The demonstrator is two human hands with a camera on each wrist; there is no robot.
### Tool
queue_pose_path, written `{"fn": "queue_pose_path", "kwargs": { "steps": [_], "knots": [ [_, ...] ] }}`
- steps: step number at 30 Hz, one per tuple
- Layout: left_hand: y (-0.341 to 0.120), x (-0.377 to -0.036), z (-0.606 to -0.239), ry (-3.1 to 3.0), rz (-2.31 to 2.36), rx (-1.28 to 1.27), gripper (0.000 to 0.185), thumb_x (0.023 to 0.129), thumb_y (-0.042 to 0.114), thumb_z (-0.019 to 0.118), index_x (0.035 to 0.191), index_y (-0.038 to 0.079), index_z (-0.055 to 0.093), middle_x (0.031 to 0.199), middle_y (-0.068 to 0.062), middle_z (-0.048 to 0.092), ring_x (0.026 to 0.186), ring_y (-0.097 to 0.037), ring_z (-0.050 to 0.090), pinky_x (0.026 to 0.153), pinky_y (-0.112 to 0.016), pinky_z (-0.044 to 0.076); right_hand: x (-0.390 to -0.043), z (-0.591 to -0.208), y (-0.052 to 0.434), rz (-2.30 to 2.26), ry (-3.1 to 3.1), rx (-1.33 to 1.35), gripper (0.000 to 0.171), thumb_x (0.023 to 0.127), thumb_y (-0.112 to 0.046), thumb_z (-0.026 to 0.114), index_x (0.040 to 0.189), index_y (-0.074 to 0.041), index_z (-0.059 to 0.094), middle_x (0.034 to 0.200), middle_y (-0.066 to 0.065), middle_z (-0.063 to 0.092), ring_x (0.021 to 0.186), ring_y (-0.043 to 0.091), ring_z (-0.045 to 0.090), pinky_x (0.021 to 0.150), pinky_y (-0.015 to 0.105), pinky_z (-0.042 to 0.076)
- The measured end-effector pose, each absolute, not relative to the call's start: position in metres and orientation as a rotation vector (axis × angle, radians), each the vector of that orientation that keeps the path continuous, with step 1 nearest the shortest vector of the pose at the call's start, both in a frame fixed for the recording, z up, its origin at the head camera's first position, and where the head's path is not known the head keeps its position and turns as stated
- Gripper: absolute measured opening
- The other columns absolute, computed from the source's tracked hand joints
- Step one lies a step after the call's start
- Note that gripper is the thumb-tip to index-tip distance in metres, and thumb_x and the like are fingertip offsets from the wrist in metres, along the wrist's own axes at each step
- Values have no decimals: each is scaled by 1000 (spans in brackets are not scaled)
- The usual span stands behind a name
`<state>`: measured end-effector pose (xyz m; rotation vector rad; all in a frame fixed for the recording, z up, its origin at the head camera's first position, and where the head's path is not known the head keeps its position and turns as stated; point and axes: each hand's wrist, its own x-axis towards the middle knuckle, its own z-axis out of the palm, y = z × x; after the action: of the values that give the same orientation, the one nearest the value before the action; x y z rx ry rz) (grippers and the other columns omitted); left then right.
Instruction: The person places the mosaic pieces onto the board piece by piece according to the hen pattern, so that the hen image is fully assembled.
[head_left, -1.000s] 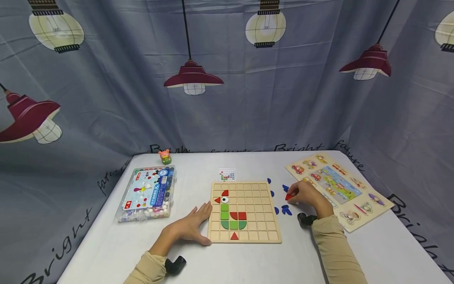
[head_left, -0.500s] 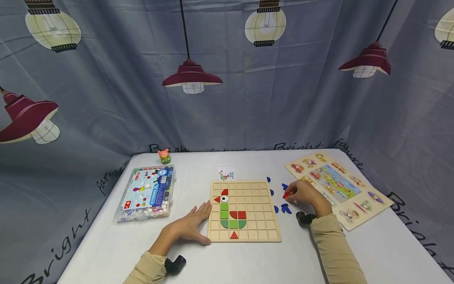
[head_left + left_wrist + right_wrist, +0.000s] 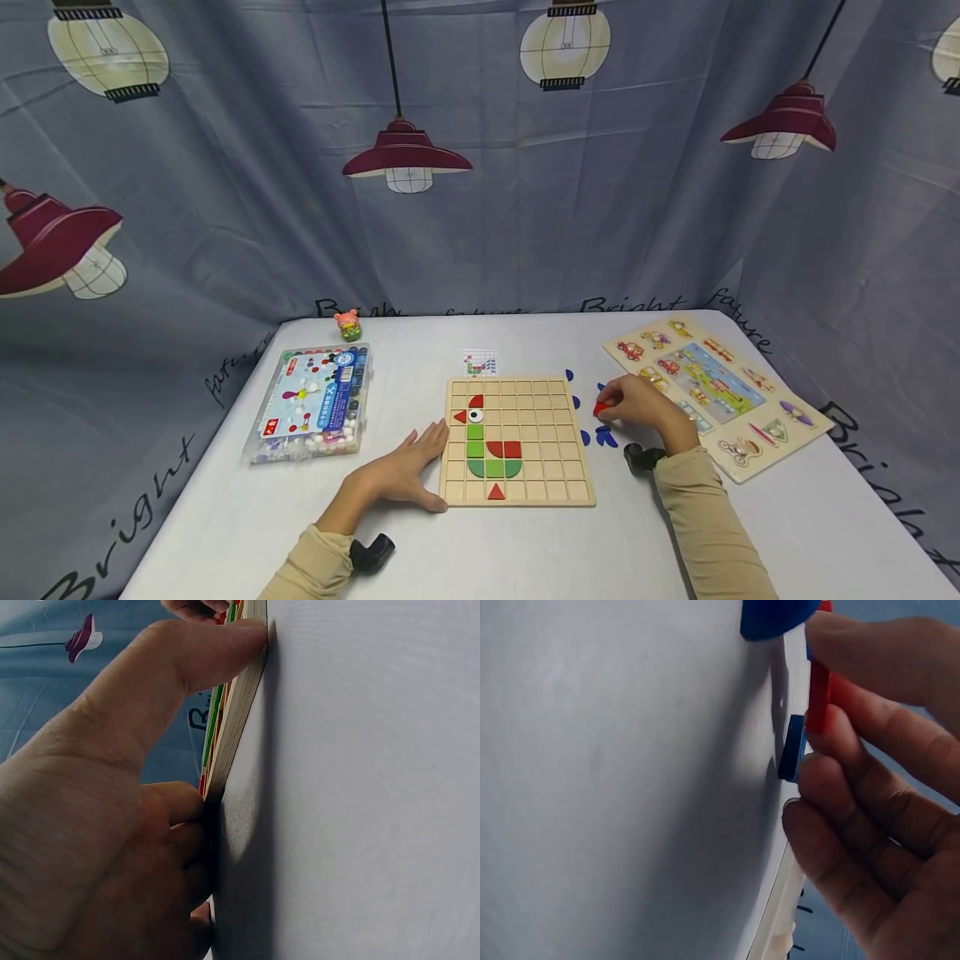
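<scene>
My left hand (image 3: 401,475) rests along the left edge of a gridded wooden board (image 3: 551,421), thumb on its near corner. In the left wrist view the thumb touches the board's side (image 3: 238,712). Green, red and white-and-black tiles on the board form a bird-like figure, with a red triangle tile (image 3: 496,492) in the bottom row. To the right of the board, my right hand (image 3: 641,406) pinches a red tile (image 3: 820,697) between thumb and fingers, just above the table. Several blue tiles (image 3: 604,436) lie close to that hand; one blue tile (image 3: 792,748) shows behind its fingertips.
A small pattern card (image 3: 479,363) lies behind the board. At the left are a clear case of beads (image 3: 307,404) and a small pink-headed figurine (image 3: 348,325). A picture puzzle board (image 3: 772,433) lies at the right, beside my right forearm.
My right hand has shifted slightly left, toward the board, with the red tile still pinched. The left hand stays in place against the board.
</scene>
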<state>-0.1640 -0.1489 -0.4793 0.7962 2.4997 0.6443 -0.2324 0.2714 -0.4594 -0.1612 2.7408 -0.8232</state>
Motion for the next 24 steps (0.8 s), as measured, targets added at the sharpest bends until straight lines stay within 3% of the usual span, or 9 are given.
{"fn": "queue_pose_path", "kwargs": {
  "steps": [16,24],
  "knots": [
    [-149,-164,-480,2499,660,793,119,69,45,81,155,0,13,165,-14,5,153,-29,5,125,-50,5,-226,-452,243,-863,2774,-447,22,74,-13,81,92,-3,74,80,2,70,68,10,58,59,24,50],
    [-148,-163,-478,2499,651,799,117,69,43,81,155,0,13,165,-14,6,153,-29,5,125,-50,6,-219,-449,223,-882,2704,-572,20,76,-12,81,93,-5,74,84,1,72,73,7,62,64,23,53]
  ]
}}
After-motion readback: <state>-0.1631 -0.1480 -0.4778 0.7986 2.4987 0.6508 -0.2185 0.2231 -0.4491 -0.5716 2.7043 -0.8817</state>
